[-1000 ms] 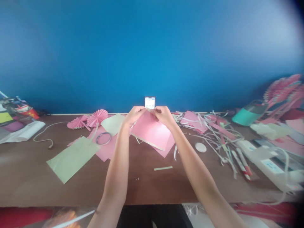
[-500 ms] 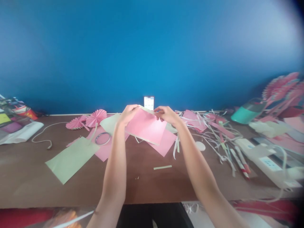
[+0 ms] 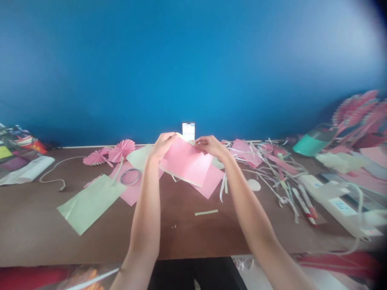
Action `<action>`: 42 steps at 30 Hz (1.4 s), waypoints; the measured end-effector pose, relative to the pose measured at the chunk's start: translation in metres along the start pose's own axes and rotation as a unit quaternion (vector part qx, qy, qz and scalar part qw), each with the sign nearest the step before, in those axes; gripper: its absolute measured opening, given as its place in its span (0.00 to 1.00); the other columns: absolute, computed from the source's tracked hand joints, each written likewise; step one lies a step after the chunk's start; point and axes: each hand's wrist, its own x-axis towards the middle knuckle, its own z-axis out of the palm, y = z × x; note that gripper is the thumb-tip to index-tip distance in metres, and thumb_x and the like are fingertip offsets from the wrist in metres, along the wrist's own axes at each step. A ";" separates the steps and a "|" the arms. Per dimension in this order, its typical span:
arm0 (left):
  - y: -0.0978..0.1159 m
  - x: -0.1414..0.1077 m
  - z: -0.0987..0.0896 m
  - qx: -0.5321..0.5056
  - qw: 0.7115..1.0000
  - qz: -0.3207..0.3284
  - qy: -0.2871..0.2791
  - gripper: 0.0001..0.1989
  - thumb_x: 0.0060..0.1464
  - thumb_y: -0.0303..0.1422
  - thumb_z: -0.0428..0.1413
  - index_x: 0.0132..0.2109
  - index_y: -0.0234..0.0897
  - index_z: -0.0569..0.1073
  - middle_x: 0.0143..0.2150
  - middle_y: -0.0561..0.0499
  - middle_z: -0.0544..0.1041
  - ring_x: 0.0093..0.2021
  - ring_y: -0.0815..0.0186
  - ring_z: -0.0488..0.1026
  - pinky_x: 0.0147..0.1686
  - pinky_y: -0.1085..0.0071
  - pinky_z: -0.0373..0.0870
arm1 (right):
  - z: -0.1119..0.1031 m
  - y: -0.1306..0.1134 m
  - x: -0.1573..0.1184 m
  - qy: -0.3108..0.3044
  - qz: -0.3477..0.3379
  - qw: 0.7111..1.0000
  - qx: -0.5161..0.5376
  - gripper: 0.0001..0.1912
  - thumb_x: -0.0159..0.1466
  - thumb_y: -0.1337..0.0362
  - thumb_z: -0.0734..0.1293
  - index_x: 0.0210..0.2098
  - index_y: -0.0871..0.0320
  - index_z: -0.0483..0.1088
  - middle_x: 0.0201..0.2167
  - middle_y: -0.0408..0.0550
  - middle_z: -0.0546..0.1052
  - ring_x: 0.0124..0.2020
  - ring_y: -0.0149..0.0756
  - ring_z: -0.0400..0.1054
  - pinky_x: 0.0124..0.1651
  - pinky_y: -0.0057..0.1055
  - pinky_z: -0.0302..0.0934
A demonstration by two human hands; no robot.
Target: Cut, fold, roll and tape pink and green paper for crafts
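Observation:
A pink sheet of paper (image 3: 187, 161) with pale strips along its far and near edges is held up over the table. My left hand (image 3: 164, 146) is closed on its far left corner. The fingers of my right hand (image 3: 208, 146) pinch its far right edge. Beneath it lies another pink sheet (image 3: 211, 181). A lit phone (image 3: 188, 131) stands upright just behind the held sheet. On the table between my forearms is a short pale green strip (image 3: 206, 212).
Left: a green sheet (image 3: 90, 203), a tape roll (image 3: 130, 177), folded pink fans (image 3: 121, 151) and a white cable (image 3: 62, 183). Right: tangled white strips (image 3: 272, 177), markers (image 3: 304, 205), a power strip (image 3: 338, 203) and a teal container (image 3: 311, 145). Behind rises a blue wall (image 3: 193, 60).
The fingers of my right hand have drawn closer together at the sheet's edge. The held sheet's near right corner sits slightly lower. The view has shifted a little.

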 end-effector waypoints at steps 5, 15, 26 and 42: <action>0.002 0.000 0.000 -0.005 1.000 -0.004 0.009 0.18 0.56 0.46 0.54 0.34 0.33 0.73 0.27 0.51 0.71 0.30 0.66 0.67 0.29 0.73 0.61 | 0.001 0.001 0.001 -0.009 -0.010 1.000 -0.003 0.09 0.62 0.63 0.64 0.36 0.61 0.74 0.24 0.46 0.76 0.19 0.27 0.61 0.24 0.26 0.54; 0.001 0.001 -0.003 0.045 0.999 0.017 0.011 0.16 0.59 0.40 0.51 0.43 0.34 0.76 0.41 0.48 0.78 0.40 0.63 0.73 0.39 0.71 0.66 | 0.005 -0.009 0.001 0.030 -0.047 0.993 -0.106 0.07 0.61 0.67 0.63 0.30 0.61 0.72 0.24 0.47 0.78 0.22 0.30 0.66 0.26 0.27 0.55; 0.026 0.003 0.011 0.347 0.923 0.149 -0.078 0.10 0.57 0.35 0.55 0.43 0.43 0.80 0.46 0.49 0.80 0.51 0.56 0.73 0.51 0.63 0.64 | 0.019 -0.036 -0.007 0.064 -0.067 0.959 -0.266 0.09 0.62 0.69 0.62 0.30 0.58 0.73 0.30 0.49 0.79 0.29 0.33 0.67 0.31 0.27 0.51; 0.008 0.001 -0.013 0.323 0.943 0.043 -0.068 0.09 0.53 0.39 0.56 0.34 0.43 0.80 0.35 0.50 0.80 0.35 0.60 0.74 0.34 0.68 0.62 | 0.003 -0.030 -0.013 -0.013 -0.083 0.972 -0.220 0.11 0.62 0.70 0.60 0.37 0.60 0.74 0.26 0.46 0.77 0.26 0.32 0.66 0.30 0.28 0.52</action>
